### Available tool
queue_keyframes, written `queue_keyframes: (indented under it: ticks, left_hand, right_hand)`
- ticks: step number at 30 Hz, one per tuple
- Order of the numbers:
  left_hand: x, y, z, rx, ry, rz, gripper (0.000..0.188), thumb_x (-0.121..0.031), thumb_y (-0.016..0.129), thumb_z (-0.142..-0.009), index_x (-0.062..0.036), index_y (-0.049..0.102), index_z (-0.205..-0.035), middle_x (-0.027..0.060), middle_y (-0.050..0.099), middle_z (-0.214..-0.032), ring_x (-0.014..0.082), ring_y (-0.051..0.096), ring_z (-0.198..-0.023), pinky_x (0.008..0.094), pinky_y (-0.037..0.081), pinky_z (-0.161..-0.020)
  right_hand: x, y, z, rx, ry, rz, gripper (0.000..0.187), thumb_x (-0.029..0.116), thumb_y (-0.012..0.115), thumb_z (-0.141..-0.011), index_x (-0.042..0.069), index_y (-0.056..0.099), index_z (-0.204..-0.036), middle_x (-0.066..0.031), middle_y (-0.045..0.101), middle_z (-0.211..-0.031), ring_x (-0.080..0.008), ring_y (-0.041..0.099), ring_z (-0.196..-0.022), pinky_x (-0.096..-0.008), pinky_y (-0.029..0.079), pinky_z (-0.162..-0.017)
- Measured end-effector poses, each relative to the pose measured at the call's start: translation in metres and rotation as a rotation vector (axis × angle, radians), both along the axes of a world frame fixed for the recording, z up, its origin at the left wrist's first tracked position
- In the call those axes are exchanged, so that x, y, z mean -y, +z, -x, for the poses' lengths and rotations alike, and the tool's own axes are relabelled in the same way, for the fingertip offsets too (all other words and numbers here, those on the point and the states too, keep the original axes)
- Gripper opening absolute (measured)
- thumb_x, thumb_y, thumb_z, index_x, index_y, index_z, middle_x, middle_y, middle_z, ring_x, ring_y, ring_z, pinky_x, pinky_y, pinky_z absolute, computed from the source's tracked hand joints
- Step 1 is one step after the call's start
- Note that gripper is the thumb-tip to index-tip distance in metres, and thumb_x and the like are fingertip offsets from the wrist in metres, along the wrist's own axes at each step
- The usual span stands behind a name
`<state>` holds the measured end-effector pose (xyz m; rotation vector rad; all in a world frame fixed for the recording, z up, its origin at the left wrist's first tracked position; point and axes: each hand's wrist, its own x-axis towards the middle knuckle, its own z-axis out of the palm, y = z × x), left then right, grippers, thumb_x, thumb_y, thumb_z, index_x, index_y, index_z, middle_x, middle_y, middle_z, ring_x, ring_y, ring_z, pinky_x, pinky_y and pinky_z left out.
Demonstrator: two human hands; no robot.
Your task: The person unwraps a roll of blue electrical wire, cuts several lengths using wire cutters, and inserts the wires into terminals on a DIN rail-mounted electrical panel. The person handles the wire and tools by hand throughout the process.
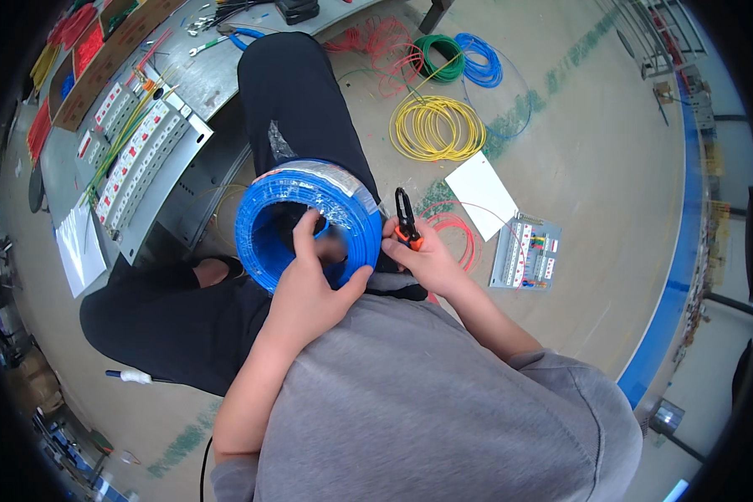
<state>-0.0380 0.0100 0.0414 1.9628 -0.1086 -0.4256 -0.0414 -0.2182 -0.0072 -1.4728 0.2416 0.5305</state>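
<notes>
A thick coil of blue wire (pixel 362 222), partly wrapped in clear film, rests on my lap against my raised thigh. My left hand (pixel 311 289) grips its near side, with the thumb on the ring and fingers reaching into the centre hole. At the coil's right edge, my right hand (pixel 427 258) is closed around a cutter-like hand tool (pixel 407 222) with black and orange parts, its black loop pointing up. The right fingertips are close to the coil's side; whether they also pinch a wire end I cannot tell.
Yellow (pixel 437 127), green (pixel 437 58) and blue (pixel 479 60) wire coils lie on the floor ahead, beside loose red wire (pixel 372 42). A white sheet (pixel 481 196) and a small breaker panel (pixel 525 253) lie to the right. On the left, a metal table (pixel 205 75) bears a breaker assembly (pixel 146 159).
</notes>
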Motion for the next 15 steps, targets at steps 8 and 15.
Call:
queue_keyframes:
  ticks: [8,15]
  left_hand:
    - [-0.007,0.006,0.018,0.094,-0.114,-0.324,0.059,-0.020,0.085,-0.077,-0.0011,0.066,-0.129,0.0121,0.069,-0.116,0.0279,0.065,-0.116,0.0404,0.036,-0.110]
    - [-0.014,0.011,0.017,0.109,-0.186,-0.324,0.044,-0.015,0.079,-0.079,-0.0012,0.069,-0.119,0.0143,0.069,-0.114,0.0334,0.064,-0.113,0.0400,0.042,-0.106]
  right_hand:
    - [0.002,-0.002,-0.010,0.073,0.018,-0.008,0.040,0.029,0.075,-0.102,0.002,0.060,-0.128,0.0073,0.052,-0.084,-0.0019,0.048,-0.077,-0.0214,0.041,-0.070]
    - [-0.013,0.011,-0.023,0.131,0.013,0.074,0.068,0.041,0.084,-0.092,0.000,0.055,-0.138,0.0015,0.056,-0.093,-0.0084,0.054,-0.088,-0.0259,0.047,-0.078]
